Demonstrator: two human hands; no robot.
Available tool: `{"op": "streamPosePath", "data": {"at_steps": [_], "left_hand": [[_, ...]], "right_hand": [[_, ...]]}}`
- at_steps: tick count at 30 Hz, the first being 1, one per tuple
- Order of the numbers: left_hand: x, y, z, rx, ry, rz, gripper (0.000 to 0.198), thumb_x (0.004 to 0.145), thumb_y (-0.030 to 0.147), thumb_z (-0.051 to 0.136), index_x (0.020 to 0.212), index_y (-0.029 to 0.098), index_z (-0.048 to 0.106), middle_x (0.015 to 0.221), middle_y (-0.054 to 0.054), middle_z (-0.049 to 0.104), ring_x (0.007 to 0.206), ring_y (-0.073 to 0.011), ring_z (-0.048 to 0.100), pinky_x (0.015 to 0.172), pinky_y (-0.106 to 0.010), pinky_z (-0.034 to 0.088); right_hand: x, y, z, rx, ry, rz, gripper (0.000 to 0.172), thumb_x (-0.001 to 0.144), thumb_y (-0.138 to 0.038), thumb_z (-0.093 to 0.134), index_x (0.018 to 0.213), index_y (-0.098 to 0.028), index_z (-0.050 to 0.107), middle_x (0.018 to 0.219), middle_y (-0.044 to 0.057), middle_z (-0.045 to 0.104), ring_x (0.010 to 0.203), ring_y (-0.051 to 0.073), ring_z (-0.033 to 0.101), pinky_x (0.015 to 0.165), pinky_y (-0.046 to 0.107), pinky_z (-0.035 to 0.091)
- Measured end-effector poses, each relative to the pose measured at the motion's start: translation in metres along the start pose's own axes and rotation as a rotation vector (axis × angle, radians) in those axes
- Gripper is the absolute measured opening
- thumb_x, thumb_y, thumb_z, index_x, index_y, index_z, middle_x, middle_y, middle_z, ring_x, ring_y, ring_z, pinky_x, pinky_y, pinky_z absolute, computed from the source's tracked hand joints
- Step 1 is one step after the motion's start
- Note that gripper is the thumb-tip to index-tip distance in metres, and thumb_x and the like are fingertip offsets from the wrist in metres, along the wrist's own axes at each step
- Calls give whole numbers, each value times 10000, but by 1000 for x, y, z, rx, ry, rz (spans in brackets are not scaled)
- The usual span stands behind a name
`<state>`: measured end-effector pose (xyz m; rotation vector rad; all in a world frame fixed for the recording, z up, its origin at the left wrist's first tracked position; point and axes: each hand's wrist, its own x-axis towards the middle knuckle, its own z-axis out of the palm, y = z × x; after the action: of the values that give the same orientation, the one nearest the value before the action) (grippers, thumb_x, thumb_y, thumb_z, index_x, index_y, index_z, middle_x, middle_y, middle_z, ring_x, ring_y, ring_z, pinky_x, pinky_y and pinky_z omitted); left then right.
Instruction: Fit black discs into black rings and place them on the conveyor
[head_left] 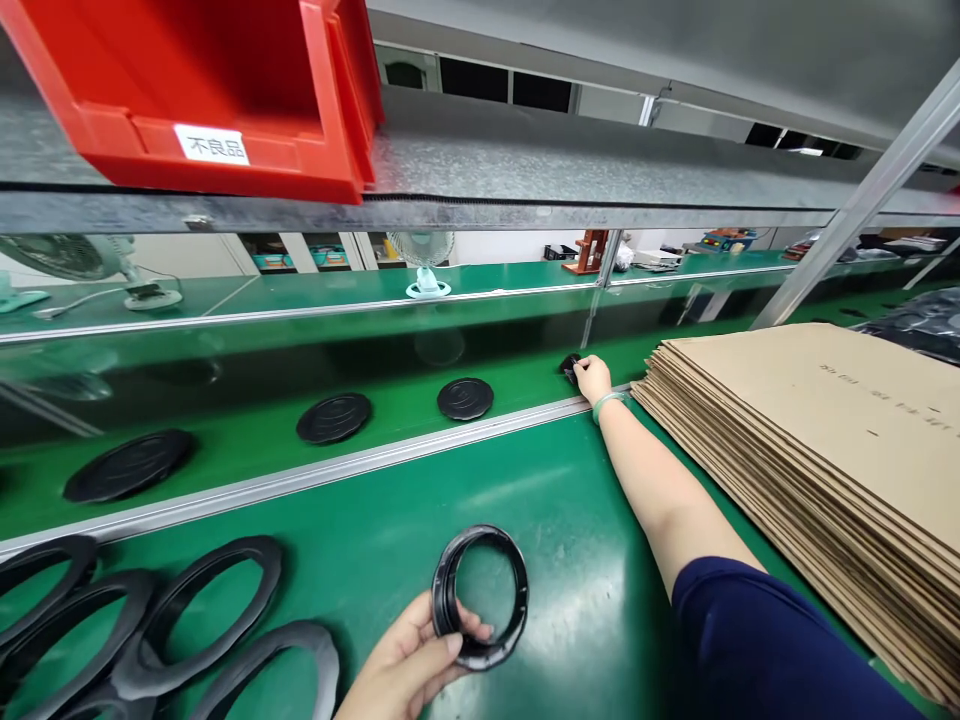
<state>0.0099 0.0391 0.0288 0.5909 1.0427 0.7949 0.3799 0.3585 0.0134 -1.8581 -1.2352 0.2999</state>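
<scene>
My left hand (424,650) grips a black plastic ring (521,600) by its lower left edge, thumb in front and fingers through the opening, above the green table (585,530). Stretched far forward, my right hand (594,378) pinches a small dark piece (570,367) over the green belt (517,372) behind the metal rail. That piece looks like a black disc seen at an angle, but most of it is hard to make out. Left of it on the belt lie black round discs with raised circles: a near one (466,398), another (334,417) and a larger-looking one (129,465).
Several larger black rings (202,600) lie overlapping at the lower left. A tall stack of flat cardboard (817,400) stands close to my right arm. Overhead, a metal shelf (480,160) carries a red bin (225,150). A slanted metal post (862,210) rises behind the cardboard.
</scene>
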Motion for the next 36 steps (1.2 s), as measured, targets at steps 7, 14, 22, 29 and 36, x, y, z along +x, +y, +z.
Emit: {"op": "streamPosePath", "data": {"at_steps": [7, 14, 22, 29, 36], "left_hand": [[-10, 12, 8, 72, 73, 126, 253, 700, 283, 803, 907, 173, 707, 997, -121, 783, 979, -258, 711, 904, -347, 514], [-11, 9, 5, 146, 52, 192, 259, 730, 240, 773, 966, 168, 694, 1028, -103, 766, 1005, -251, 694, 930, -367, 505], [-13, 11, 7, 174, 54, 212, 238, 744, 244, 774, 954, 174, 688, 1024, -87, 762, 1024, -244, 685, 932, -369, 516], [-10, 8, 9, 149, 123, 214, 420, 648, 265, 858, 1005, 184, 652, 975, -72, 759, 1016, -258, 700, 892, -364, 537], [-4, 1, 3, 282, 127, 260, 491, 617, 224, 884, 1036, 170, 635, 991, -68, 760, 952, -223, 708, 911, -353, 532]], "right_hand": [[-98, -36, -3, 489, -164, -108, 443, 751, -413, 692, 1102, -176, 561, 982, 58, 665, 940, 194, 632, 909, 362, 491], [-219, -71, -40, 1045, -743, 112, 563, 574, -307, 867, 1102, -201, 702, 699, -46, 599, 682, 125, 563, 754, 288, 477], [-256, -74, -64, 769, -761, 23, 379, 698, -523, 778, 647, -165, 665, 675, -3, 635, 700, 154, 553, 717, 290, 425], [-255, -73, -62, 829, -854, 350, 382, 671, -522, 798, 693, -189, 615, 684, 3, 643, 652, 156, 581, 605, 274, 458], [-281, -89, -78, 865, -1091, 96, 526, 690, -181, 781, 1202, -224, 664, 844, -2, 690, 782, 164, 645, 754, 320, 526]]}}
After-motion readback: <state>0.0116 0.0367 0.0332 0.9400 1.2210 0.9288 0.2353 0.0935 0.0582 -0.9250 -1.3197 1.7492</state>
